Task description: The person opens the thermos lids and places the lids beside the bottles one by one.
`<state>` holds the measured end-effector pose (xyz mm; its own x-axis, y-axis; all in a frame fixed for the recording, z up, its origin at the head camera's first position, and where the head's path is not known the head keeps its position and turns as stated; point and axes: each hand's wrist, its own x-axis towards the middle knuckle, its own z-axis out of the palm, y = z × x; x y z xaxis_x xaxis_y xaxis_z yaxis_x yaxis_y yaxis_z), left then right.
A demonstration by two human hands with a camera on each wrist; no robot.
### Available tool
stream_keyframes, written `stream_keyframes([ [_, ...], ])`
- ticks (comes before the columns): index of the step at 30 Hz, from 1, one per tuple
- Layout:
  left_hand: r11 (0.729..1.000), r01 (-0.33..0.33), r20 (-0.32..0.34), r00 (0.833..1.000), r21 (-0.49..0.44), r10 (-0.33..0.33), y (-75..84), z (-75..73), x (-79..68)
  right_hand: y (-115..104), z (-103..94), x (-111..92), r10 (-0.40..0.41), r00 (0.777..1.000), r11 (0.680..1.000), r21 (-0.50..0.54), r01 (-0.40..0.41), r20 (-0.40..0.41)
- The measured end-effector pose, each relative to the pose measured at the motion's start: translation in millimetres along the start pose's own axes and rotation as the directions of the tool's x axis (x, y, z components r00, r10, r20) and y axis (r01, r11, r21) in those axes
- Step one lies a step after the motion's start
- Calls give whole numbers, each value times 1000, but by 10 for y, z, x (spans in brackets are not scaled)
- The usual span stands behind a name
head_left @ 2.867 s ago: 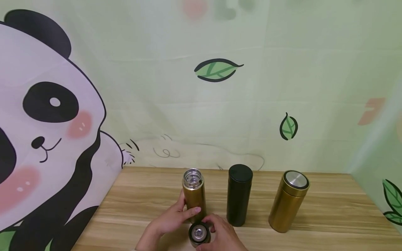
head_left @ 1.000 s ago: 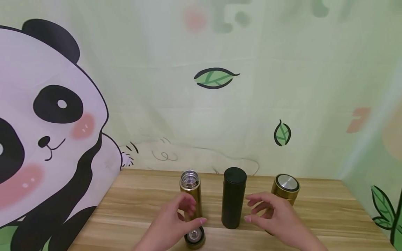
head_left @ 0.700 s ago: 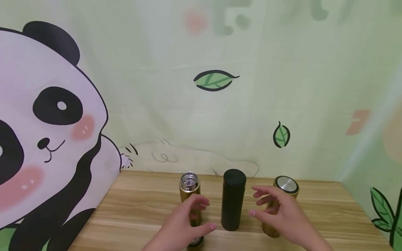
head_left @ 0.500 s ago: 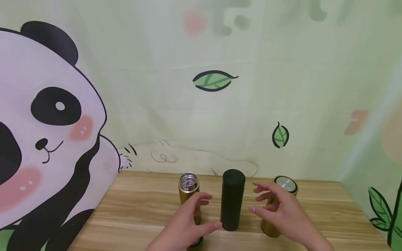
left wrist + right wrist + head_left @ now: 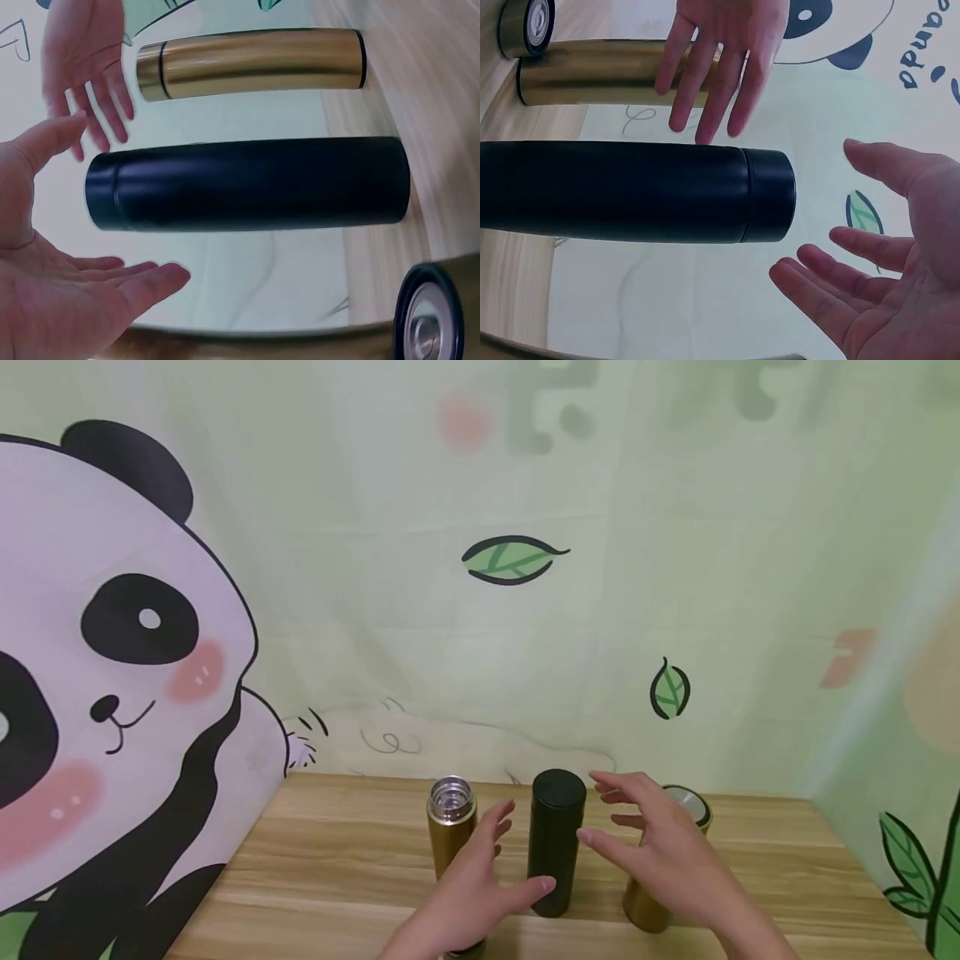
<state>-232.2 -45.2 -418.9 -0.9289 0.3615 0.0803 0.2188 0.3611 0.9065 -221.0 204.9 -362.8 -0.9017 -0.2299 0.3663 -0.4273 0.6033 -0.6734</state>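
Observation:
A black thermos (image 5: 557, 847) with its lid on stands upright between my hands. My left hand (image 5: 480, 889) is spread at its left side, thumb in front of the lower body; in the left wrist view a gap shows between fingers and thermos. My right hand (image 5: 667, 852) hovers at its upper right, fingers parted and apart from it in the right wrist view. Neither hand holds anything. Behind my left hand a gold thermos (image 5: 448, 843) stands uncapped, its steel mouth showing. Its removed lid (image 5: 429, 322) rests on the table, underside showing, mostly hidden in the head view.
Partly behind my right hand stands a second gold thermos (image 5: 645, 906), capped with a silver-topped lid. All stand on a wood-grain table (image 5: 315, 843). A pale green cloth backdrop (image 5: 360, 610) with a panda and leaves rises behind.
Earlier my left hand held the uncapped gold thermos and my right hand was at its lid. Both let go; the hands have since moved in toward the black thermos from either side.

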Motion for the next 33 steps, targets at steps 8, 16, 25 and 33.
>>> stream_keyframes([
  [8,1000,20,-105,994,10,-18,-6,236,152,-41,12,138,-32,999,994,-101,34,26],
  [16,999,47,-175,984,17,-43,-7,403,303,-39,60,319,-8,997,978,-208,23,74],
  [25,1000,19,-258,966,-25,-25,-73,553,435,-173,194,527,40,993,917,-399,8,110],
  [33,999,-46,-384,923,-27,32,-162,735,549,-226,344,611,125,988,817,-574,-51,89],
])
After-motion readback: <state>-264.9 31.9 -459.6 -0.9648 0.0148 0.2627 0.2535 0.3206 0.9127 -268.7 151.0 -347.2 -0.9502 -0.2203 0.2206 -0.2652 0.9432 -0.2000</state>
